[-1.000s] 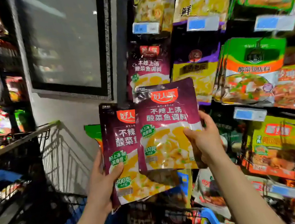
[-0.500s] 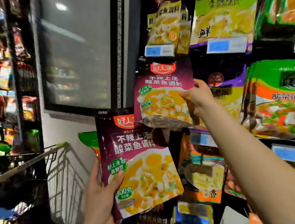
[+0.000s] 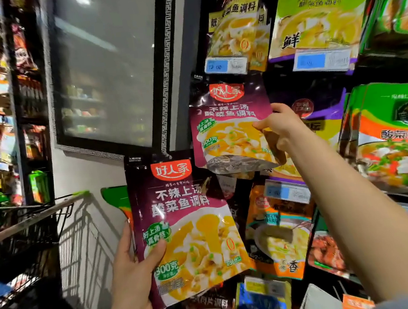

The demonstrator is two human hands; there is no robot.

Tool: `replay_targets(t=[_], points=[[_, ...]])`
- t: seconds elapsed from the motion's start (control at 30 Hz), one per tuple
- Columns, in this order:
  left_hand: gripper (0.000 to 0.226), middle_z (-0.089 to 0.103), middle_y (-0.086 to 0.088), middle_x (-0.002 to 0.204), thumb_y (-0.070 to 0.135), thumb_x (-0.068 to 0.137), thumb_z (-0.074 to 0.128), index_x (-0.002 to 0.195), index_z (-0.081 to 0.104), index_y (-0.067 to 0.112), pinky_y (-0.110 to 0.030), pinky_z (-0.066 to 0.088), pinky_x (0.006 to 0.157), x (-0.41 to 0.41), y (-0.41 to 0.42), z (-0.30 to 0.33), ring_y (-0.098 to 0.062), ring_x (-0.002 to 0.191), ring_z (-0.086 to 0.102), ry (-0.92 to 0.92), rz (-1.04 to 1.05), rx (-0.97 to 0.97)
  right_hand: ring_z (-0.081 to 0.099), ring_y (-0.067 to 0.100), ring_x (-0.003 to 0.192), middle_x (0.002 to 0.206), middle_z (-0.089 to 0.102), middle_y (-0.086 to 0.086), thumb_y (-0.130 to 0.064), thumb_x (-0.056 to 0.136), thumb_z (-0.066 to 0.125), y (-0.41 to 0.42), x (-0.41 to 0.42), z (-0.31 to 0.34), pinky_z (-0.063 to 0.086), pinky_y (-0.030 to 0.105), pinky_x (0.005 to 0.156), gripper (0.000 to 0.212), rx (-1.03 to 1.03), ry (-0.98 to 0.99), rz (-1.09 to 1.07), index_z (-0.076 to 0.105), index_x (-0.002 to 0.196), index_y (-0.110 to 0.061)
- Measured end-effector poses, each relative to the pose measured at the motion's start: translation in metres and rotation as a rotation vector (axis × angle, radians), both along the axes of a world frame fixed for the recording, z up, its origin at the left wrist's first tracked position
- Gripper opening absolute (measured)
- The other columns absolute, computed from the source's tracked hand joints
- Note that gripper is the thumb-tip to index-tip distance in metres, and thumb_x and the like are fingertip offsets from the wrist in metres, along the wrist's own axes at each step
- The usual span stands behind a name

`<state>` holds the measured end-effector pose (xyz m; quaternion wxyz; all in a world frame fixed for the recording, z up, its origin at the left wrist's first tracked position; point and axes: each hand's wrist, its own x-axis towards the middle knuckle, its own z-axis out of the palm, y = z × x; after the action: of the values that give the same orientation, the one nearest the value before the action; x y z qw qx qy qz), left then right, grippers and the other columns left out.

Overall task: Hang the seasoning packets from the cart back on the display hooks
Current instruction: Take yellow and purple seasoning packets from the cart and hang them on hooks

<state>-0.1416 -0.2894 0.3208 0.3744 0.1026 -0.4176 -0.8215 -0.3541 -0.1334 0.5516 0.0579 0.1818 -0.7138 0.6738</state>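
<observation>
Glossy maroon upper packet [image 3: 230, 126] pinched in right hand [image 3: 282, 126]; flat twin packet [image 3: 185, 222] gripped in left hand [image 3: 132, 269]

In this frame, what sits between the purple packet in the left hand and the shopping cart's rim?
Head view: a green-topped packet peeks out behind the purple packet held by the left hand; beyond it, bare wall up to the cart rim.

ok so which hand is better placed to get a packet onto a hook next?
Right. The right hand already holds its purple packet raised against the display, below the price tag. The left hand holds the second packet lower, near the cart.
</observation>
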Motion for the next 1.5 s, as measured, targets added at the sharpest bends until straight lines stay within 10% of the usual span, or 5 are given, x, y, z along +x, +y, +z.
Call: replay_targets(t=[0.37,0.5,0.77,0.93,1.5], points=[[0.079,0.068,-0.006,0.119,-0.007,0.082,0.064,0.144,0.045,0.037,-0.048,0.059,0.077,0.004,-0.013,-0.005,-0.029,0.099,0.069,-0.005,0.033,0.036,0.058,0.024,0.092,0.117,0.061,0.008,0.011,0.086,0.060,-0.011,-0.006,-0.002,0.047,0.034,0.065,0.077,0.106,0.124,-0.132,0.032,0.149,-0.022],[0.079,0.069,-0.002,0.118,-0.010,0.084,0.061,0.144,0.045,0.038,-0.034,0.061,0.063,0.002,-0.020,-0.010,-0.023,0.096,0.068,-0.004,0.057,0.047,0.053,0.023,0.110,0.124,0.053,0.001,-0.009,0.087,0.066,-0.028,-0.011,-0.040,0.046,0.036,0.095,0.080,0.204,0.320,-0.246,0.022,0.152,-0.026],[0.081,0.062,-0.003,0.130,-0.013,0.084,0.062,0.149,0.041,0.031,-0.045,0.055,0.090,-0.002,-0.036,-0.026,-0.029,0.111,0.063,-0.068,0.130,0.095,-0.017,0.030,0.149,0.164,-0.013,0.001,-0.085,0.081,0.023,-0.046,-0.034,-0.082,-0.002,0.071,0.112,0.082,1.236,0.988,-0.349,0.007,0.152,-0.048],[0.076,0.068,-0.001,0.123,-0.010,0.084,0.061,0.146,0.045,0.031,-0.032,0.061,0.061,-0.013,-0.035,-0.029,-0.021,0.094,0.070,-0.046,0.101,0.085,-0.011,0.027,0.151,0.165,-0.005,-0.005,-0.087,0.081,0.012,-0.059,-0.054,-0.081,-0.006,0.078,0.106,0.075,1.361,0.953,-0.290,0.007,0.149,-0.055],[0.072,0.074,0.006,0.110,-0.007,0.084,0.063,0.137,0.050,0.040,-0.042,0.061,0.074,-0.004,-0.029,-0.029,-0.021,0.097,0.072,-0.053,0.074,0.083,-0.015,0.035,0.149,0.165,-0.008,0.005,-0.063,0.088,0.054,-0.097,-0.063,-0.084,0.000,0.072,0.112,0.080,1.260,0.597,-0.283,0.013,0.154,-0.041]])
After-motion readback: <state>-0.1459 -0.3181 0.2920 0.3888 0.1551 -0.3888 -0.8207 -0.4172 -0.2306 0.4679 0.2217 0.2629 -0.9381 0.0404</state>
